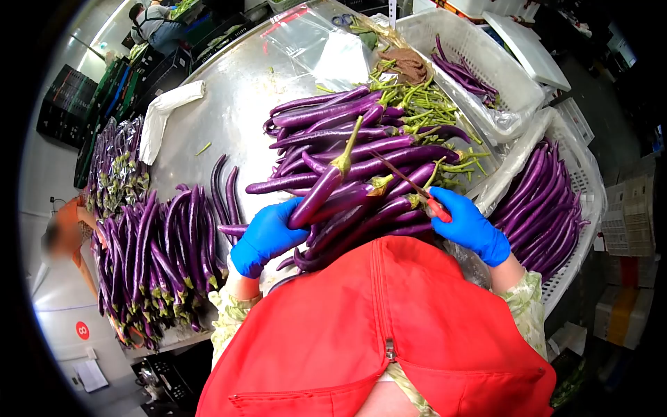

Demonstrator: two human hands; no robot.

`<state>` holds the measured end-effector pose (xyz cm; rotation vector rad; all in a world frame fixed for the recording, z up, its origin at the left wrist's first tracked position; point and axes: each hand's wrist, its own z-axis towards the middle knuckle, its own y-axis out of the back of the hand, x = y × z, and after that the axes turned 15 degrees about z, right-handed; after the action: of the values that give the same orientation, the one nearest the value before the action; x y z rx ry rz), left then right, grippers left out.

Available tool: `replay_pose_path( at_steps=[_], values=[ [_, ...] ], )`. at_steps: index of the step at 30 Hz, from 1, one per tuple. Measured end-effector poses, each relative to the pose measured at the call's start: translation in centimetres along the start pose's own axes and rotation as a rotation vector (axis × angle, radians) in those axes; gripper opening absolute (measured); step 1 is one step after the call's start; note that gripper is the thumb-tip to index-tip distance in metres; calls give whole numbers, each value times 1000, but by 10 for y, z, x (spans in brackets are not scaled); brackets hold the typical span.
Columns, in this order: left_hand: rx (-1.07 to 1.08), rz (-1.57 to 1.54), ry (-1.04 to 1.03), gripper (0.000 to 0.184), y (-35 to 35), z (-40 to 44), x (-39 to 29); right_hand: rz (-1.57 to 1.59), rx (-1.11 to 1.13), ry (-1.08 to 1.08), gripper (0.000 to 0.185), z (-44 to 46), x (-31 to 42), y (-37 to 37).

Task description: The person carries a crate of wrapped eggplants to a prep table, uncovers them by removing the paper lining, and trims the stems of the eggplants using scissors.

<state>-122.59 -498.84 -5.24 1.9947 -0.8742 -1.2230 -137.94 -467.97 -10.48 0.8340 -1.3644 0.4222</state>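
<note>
My left hand (269, 235), in a blue glove, is closed around the lower end of a purple eggplant (324, 191). Its green stem points up and away from me. My right hand (471, 226), gloved in blue too, grips a small knife (438, 209) by its red handle. The knife's thin blade points up and left over the eggplants, a little to the right of the held one. Beneath and beyond both hands lies a heap of long purple eggplants (333, 111), stems mostly to the right. Cut green stem pieces (434, 104) are scattered along the heap's right side.
Rows of eggplants (163, 243) lie at the table's left, with bagged ones (118, 163) behind. Two lined white crates (451, 38) (580, 208) holding eggplants stand at the right. Clear plastic bags (326, 52) lie at the back. One person (62, 236) is at left, another (156, 28) farther back.
</note>
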Motion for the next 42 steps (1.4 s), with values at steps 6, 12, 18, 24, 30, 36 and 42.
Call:
replay_pose_path(
  at_steps=[6, 12, 18, 24, 30, 36, 42],
  values=[
    [98, 82, -79, 48, 6, -1, -26, 62, 149, -50, 48, 16, 8, -4],
    [80, 151, -122, 48, 2, 2, -24, 62, 136, -149, 42, 22, 11, -8],
    [124, 118, -193, 50, 1, 2, -9, 118, 18, -127, 39, 11, -18, -8],
    [-484, -484, -121, 46, 26, -31, 22, 731, -296, -199, 29, 20, -4, -16],
    [-1668, -1149, -22, 51, 104, -94, 80, 770, -316, -96, 44, 32, -7, -17],
    [-2145, -1157, 11, 53, 161, -174, 296, 661, -277, -105, 49, 37, -5, -21],
    [-1917, -1599, 118, 54, 139, -195, 458, 630, -285, -85, 49, 37, 11, -31]
  ],
)
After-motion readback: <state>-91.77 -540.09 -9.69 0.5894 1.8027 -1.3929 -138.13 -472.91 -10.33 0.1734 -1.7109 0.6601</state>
